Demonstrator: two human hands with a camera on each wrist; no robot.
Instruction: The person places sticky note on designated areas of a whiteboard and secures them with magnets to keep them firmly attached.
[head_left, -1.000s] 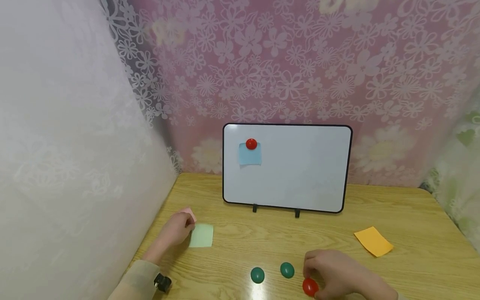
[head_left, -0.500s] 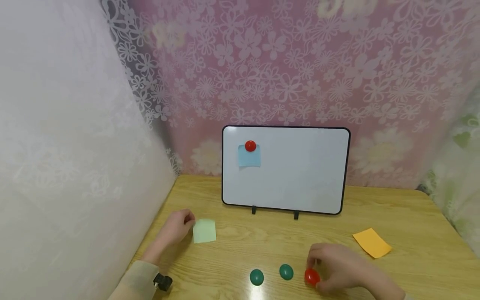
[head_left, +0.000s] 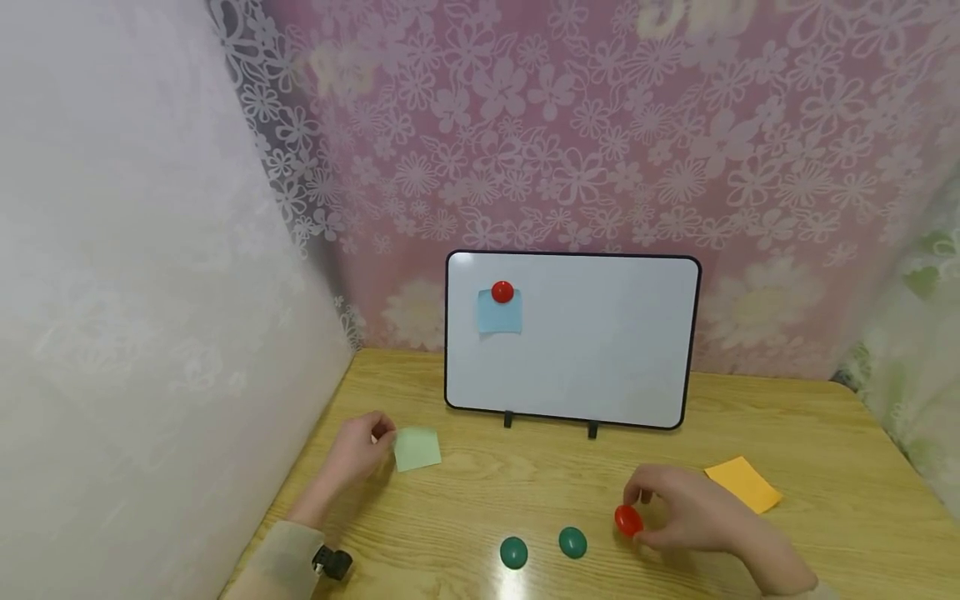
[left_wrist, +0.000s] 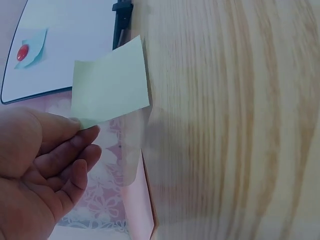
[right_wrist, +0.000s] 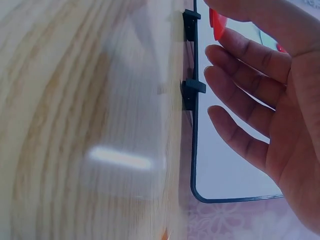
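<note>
Thumb and forefinger of my left hand (head_left: 358, 450) pinch the near-left corner of a pale green sticky note (head_left: 417, 449); in the left wrist view the green note (left_wrist: 112, 85) is held up off the table. Behind it in that view lies a pink note (left_wrist: 139, 210), which the hand hides in the head view. My right hand (head_left: 686, 508) pinches a round red magnet (head_left: 628, 521) between thumb and fingers, above the table at the right. At the top of the right wrist view, the red magnet (right_wrist: 218, 24) shows partly behind the thumb.
A whiteboard (head_left: 600, 350) stands on two black feet at the back. On its upper left, a red magnet (head_left: 502, 292) holds a blue note (head_left: 499, 317). Two green magnets (head_left: 513, 552) lie in front, and an orange note (head_left: 742, 482) lies right, partly behind the right hand.
The left hand has lifted the green note, moving slightly up and right in the head view. The right hand has raised the red magnet off the table, moving away from the near edge.
</note>
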